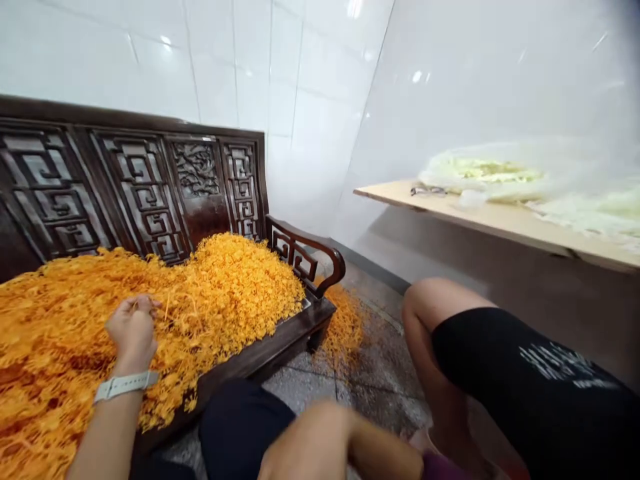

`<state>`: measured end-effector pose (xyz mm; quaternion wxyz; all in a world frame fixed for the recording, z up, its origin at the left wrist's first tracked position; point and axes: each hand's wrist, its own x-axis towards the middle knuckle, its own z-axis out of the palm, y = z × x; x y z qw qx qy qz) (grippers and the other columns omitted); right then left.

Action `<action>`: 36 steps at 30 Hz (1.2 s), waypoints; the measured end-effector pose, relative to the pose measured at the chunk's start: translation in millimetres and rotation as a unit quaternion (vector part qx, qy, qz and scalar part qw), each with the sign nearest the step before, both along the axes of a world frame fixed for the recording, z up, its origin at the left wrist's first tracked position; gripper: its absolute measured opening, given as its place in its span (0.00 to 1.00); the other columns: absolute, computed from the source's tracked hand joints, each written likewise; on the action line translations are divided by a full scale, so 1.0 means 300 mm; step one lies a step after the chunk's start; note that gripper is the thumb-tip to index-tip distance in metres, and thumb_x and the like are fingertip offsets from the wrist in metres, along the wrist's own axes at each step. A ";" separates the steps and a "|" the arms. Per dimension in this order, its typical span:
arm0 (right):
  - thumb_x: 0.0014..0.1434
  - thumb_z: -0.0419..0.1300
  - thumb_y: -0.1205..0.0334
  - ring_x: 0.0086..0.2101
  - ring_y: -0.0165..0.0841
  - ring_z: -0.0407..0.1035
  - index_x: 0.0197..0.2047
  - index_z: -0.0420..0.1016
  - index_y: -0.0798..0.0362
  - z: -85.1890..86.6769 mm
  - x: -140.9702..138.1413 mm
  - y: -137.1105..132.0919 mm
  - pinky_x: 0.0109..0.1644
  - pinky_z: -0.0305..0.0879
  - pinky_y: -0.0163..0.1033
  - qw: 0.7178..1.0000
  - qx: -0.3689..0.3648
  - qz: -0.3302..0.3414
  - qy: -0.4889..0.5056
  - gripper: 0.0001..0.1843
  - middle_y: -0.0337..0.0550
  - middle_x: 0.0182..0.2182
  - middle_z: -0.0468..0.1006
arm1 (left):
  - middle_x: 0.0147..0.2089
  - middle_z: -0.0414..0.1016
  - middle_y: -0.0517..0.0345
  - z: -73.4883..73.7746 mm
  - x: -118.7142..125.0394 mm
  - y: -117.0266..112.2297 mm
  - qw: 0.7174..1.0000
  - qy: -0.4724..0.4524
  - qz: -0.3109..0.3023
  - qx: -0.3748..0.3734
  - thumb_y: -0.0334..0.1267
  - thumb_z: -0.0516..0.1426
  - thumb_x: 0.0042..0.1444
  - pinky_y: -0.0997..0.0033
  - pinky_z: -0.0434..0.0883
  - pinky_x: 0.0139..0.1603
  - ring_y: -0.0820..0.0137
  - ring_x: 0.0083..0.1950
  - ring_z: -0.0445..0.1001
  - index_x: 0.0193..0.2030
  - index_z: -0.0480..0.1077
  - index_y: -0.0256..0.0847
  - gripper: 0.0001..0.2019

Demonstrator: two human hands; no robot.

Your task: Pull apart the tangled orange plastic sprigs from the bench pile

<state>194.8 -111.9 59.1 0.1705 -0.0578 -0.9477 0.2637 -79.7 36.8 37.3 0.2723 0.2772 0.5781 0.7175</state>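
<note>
A large heap of thin orange strands (215, 293) covers the seat of a dark carved wooden bench (150, 180). My left hand (133, 328), with a white watch strap on the wrist, rests on the heap. Its fingers are curled and pinch a few of the orange strands. My right forearm (340, 443) crosses the bottom of the picture, blurred. That arm's hand is cut off at the lower edge, beside something purple (440, 469) that I cannot make out.
More orange strands (345, 327) lie spilled on the grey tiled floor by the bench's armrest (310, 257). My bare knee (430, 300) and black shorts fill the lower right. A wooden board (500, 217) at the right holds pale yellow-green material under clear plastic. White tiled walls stand behind.
</note>
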 end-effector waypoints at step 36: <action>0.56 0.73 0.49 0.32 0.28 0.72 0.44 0.74 0.50 -0.271 -0.120 0.264 0.36 0.69 0.33 0.620 -0.570 -0.338 0.420 0.20 0.40 0.39 0.80 | 0.36 0.78 0.54 -0.031 0.329 -0.065 0.935 -0.218 -0.278 0.021 0.34 0.63 0.65 0.80 0.68 0.23 0.79 0.21 0.66 0.36 0.69 0.36 0.08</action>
